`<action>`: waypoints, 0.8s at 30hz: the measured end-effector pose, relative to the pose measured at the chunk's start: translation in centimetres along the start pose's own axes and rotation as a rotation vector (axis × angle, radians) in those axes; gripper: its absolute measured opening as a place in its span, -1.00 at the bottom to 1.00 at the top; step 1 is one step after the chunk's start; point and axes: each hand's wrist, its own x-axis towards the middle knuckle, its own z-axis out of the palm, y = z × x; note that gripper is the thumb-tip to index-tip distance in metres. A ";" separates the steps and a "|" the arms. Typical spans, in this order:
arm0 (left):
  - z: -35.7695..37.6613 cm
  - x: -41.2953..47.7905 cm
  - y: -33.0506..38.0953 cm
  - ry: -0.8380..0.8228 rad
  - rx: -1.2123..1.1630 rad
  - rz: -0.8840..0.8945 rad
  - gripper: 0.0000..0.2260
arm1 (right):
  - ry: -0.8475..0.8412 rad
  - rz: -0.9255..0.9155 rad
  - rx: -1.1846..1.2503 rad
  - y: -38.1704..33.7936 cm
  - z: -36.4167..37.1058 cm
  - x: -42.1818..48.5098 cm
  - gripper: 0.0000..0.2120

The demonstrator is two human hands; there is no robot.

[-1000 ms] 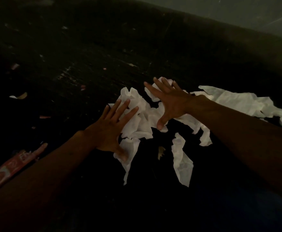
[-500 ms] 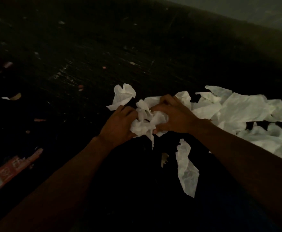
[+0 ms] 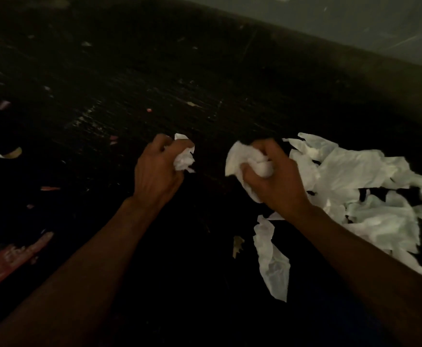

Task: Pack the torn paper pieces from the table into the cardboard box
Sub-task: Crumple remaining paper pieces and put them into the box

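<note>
Left hand (image 3: 158,171): back of the hand toward the camera, over the middle of the desk (image 3: 154,78); its fingers (image 3: 178,146) are clenched round a small wad (image 3: 184,159) of white paper, which sticks out on the hand's right side and a little above the knuckles.
Right hand (image 3: 277,181): level with the left one and well apart from it, at the left edge of the paper heap; its fingers (image 3: 267,147) are curled tight round a larger wad (image 3: 237,159), crumpled, with a flap hanging out to the left and below the thumb.
Loose pile (image 3: 367,176): torn white pieces, flat and overlapping, spread on the desk just right of the right hand and running out of view at the right edge; the right forearm crosses in front of part of it.
Long strip (image 3: 272,261): one narrow torn piece lying alone on the desk, below the right wrist, near the pile.
Tan scrap (image 3: 237,246): small and ragged, just left of the long strip.
Red wrapper (image 3: 7,261): flat on the desk at the lower left, beside the left forearm; its print is too dim to read.
Curled scrap (image 3: 8,153): pale, at the far left.
Desk: dark, scratched wood, dotted with small pale and pinkish bits.
Light: very dim; whether the wads touch the desk cannot be told.
</note>
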 end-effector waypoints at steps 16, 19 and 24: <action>3.5 0.9 -2.7 -0.465 0.244 -0.004 -0.28 | -0.099 0.084 -0.476 8.2 0.4 -0.4 -0.59; 4.5 -0.6 -1.7 -0.412 0.231 0.004 -0.24 | -0.066 0.091 -0.496 8.1 0.5 -0.5 -0.57; 4.9 -2.8 -0.1 -0.206 0.144 0.030 -0.62 | -0.159 0.145 -0.521 6.6 0.9 -1.3 -0.43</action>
